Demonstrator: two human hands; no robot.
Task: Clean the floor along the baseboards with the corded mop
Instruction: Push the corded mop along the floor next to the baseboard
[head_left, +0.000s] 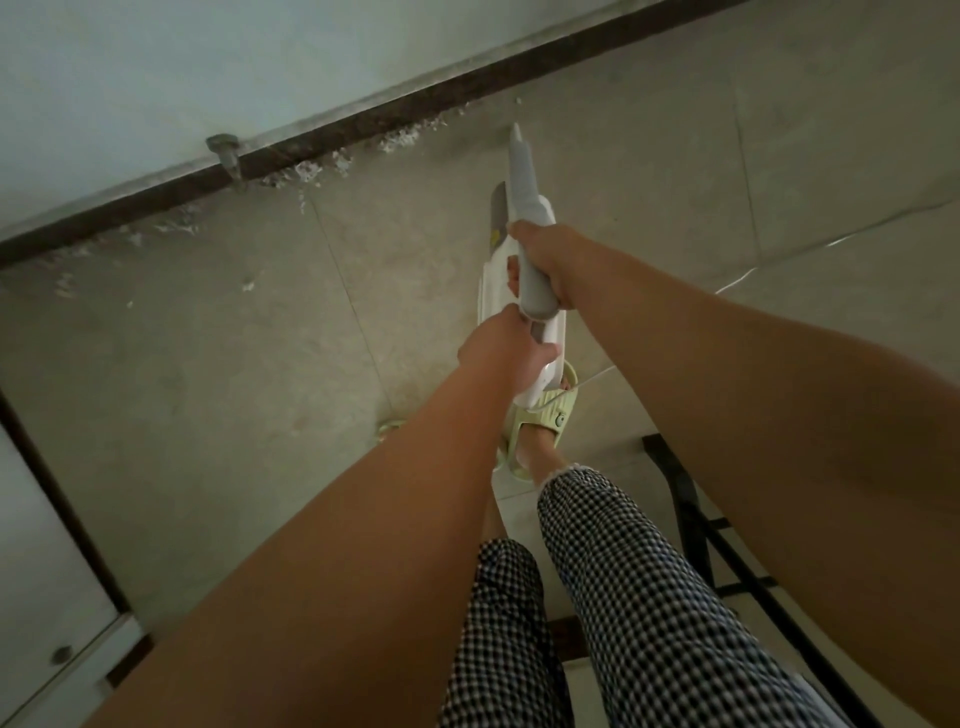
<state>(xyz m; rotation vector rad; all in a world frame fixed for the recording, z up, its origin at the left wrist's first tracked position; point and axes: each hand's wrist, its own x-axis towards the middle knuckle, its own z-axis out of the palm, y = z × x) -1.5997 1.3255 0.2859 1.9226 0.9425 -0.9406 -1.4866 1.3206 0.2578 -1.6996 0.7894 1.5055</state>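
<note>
Floor (208, 338): pale tiles w/ thin grout lines, dull and scuffed. Dark baseboard (363, 122) runs diagonally from 9 o'clock up to 1 o'clock under a pale wall (182, 67); white flaky debris (311, 171) lies along its foot, at approx 11 o'clock. Small grey fitting (223, 148) sticks out of the wall just above the baseboard. Black frame (701, 525) at 4 o'clock. Corded mop (524, 244) at centre, white and grey body pointing toward 12; thin cord (743, 273) trails off to 3 o'clock. Right hand (545, 254) wraps fully round the grey handle, fingers clenched on it. Left hand (509, 348) grips the white body lower down, at 6 of the right hand. Green sandal (540, 421) just below the mop.
</note>
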